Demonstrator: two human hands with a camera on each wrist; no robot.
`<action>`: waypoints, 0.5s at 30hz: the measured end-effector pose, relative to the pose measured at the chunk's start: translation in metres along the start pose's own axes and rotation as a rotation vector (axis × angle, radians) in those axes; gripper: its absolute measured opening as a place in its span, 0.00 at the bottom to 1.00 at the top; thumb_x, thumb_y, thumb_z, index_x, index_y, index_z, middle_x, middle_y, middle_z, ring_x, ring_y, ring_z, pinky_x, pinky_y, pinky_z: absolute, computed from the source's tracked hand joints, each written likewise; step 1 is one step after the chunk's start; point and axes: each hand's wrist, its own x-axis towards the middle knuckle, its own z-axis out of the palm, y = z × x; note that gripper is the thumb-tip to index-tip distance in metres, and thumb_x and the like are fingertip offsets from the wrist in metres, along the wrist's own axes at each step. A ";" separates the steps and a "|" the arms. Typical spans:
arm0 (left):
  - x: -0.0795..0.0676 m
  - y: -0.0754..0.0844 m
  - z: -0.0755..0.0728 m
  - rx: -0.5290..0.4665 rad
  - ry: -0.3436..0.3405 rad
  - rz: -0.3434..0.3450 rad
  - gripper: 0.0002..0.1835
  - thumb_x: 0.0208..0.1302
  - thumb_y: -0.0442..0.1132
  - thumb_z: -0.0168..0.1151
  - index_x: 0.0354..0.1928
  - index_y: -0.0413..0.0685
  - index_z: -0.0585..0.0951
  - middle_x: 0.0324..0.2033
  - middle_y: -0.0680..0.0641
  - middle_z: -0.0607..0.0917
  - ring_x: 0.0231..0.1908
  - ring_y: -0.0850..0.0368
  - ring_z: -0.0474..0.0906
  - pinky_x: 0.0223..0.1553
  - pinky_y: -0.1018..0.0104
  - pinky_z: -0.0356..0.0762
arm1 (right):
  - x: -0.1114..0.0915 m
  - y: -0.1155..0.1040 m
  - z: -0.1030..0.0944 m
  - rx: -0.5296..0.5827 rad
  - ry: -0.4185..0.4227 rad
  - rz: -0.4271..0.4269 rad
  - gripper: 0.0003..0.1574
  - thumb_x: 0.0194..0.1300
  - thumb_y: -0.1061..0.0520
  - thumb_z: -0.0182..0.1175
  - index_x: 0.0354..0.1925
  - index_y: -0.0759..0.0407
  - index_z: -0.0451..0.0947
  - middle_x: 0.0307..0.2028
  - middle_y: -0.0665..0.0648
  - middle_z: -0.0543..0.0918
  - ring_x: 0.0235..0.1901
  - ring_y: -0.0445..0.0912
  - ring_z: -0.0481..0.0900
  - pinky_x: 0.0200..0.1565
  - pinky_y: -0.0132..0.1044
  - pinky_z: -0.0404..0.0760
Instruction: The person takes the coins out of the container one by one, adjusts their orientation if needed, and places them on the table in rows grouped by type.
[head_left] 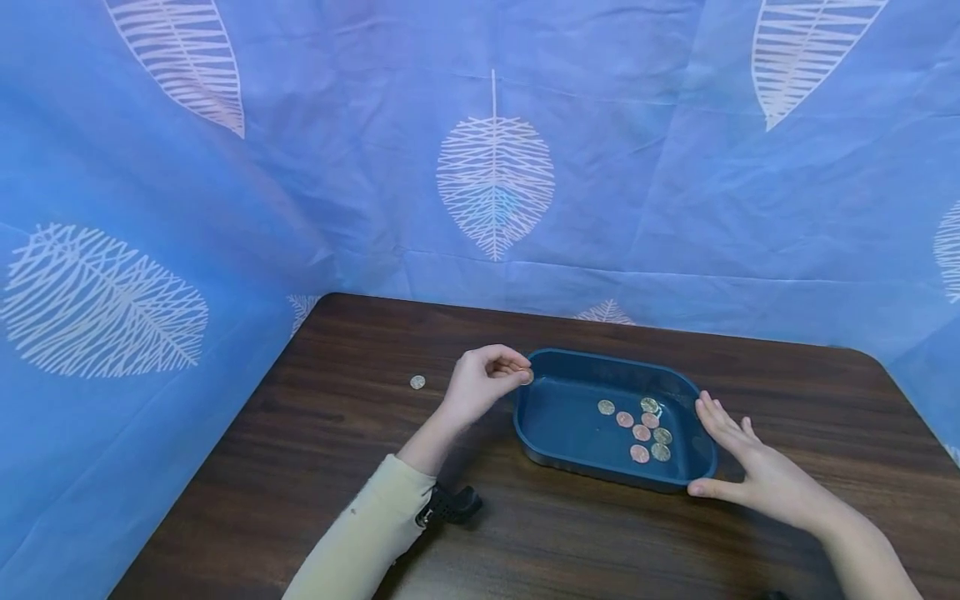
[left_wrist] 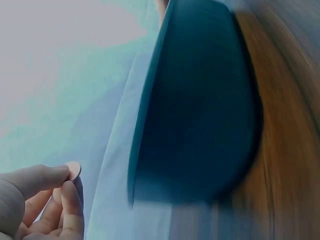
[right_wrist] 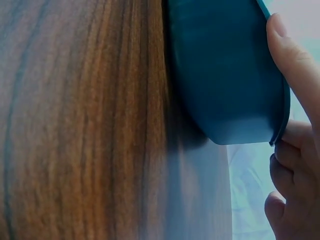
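A blue tray [head_left: 577,421] stands on the table, with several copper and yellowish coins [head_left: 641,432] lying flat toward its right end. My left hand [head_left: 480,383] pinches a coin [head_left: 528,377] between thumb and fingertips, at the tray's left end. In the left wrist view that coin [left_wrist: 74,170] shows edge-tilted at the fingertips, apart from the tray wall [left_wrist: 197,110]. Against the tray's right end rests my right hand [head_left: 757,471], thumb at the near corner and fingers spread along the rim. The right wrist view shows the thumb [right_wrist: 295,55] touching the rim.
One loose coin [head_left: 417,382] lies on the dark wooden table [head_left: 300,467], left of my left hand. A blue cloth [head_left: 630,200] with white leaf prints hangs behind the table and along its left side. A black wrist strap [head_left: 450,505] is on the left arm.
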 end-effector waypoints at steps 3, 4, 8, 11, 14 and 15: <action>-0.012 0.008 -0.023 0.026 0.033 -0.023 0.08 0.62 0.29 0.63 0.42 0.32 0.82 0.37 0.35 0.84 0.38 0.40 0.81 0.40 0.60 0.80 | -0.001 0.001 0.000 -0.002 0.005 -0.004 0.66 0.57 0.45 0.69 0.76 0.50 0.33 0.74 0.60 0.33 0.71 0.59 0.31 0.66 0.53 0.23; -0.015 0.008 -0.030 0.030 0.047 -0.038 0.08 0.62 0.29 0.63 0.42 0.32 0.82 0.37 0.35 0.84 0.38 0.40 0.81 0.40 0.59 0.79 | -0.001 0.001 0.001 -0.006 0.007 -0.006 0.66 0.57 0.45 0.69 0.76 0.50 0.33 0.74 0.59 0.33 0.71 0.57 0.31 0.66 0.51 0.23; -0.025 0.001 -0.056 0.036 0.103 -0.101 0.09 0.62 0.29 0.63 0.43 0.31 0.81 0.39 0.34 0.83 0.39 0.41 0.80 0.42 0.55 0.79 | -0.001 0.003 0.001 -0.014 0.016 -0.008 0.66 0.57 0.46 0.69 0.76 0.49 0.34 0.74 0.57 0.33 0.71 0.45 0.29 0.66 0.41 0.22; -0.032 -0.008 -0.072 0.041 0.143 -0.137 0.09 0.62 0.29 0.63 0.43 0.31 0.81 0.39 0.34 0.83 0.40 0.37 0.79 0.43 0.51 0.78 | -0.001 0.004 0.001 -0.002 0.020 -0.006 0.67 0.57 0.47 0.69 0.76 0.49 0.33 0.74 0.55 0.32 0.70 0.41 0.27 0.66 0.41 0.22; -0.038 -0.018 -0.086 0.026 0.177 -0.171 0.09 0.62 0.28 0.63 0.43 0.29 0.80 0.38 0.32 0.82 0.41 0.32 0.77 0.45 0.45 0.76 | 0.000 0.005 0.003 0.025 0.024 0.009 0.67 0.57 0.47 0.69 0.76 0.47 0.32 0.74 0.54 0.32 0.70 0.44 0.26 0.66 0.46 0.23; -0.040 -0.022 -0.089 0.026 0.188 -0.184 0.10 0.62 0.28 0.63 0.43 0.28 0.80 0.38 0.32 0.82 0.41 0.31 0.76 0.46 0.43 0.74 | 0.000 0.005 0.003 0.041 0.021 0.013 0.67 0.57 0.48 0.69 0.76 0.46 0.32 0.74 0.53 0.31 0.70 0.47 0.25 0.66 0.51 0.24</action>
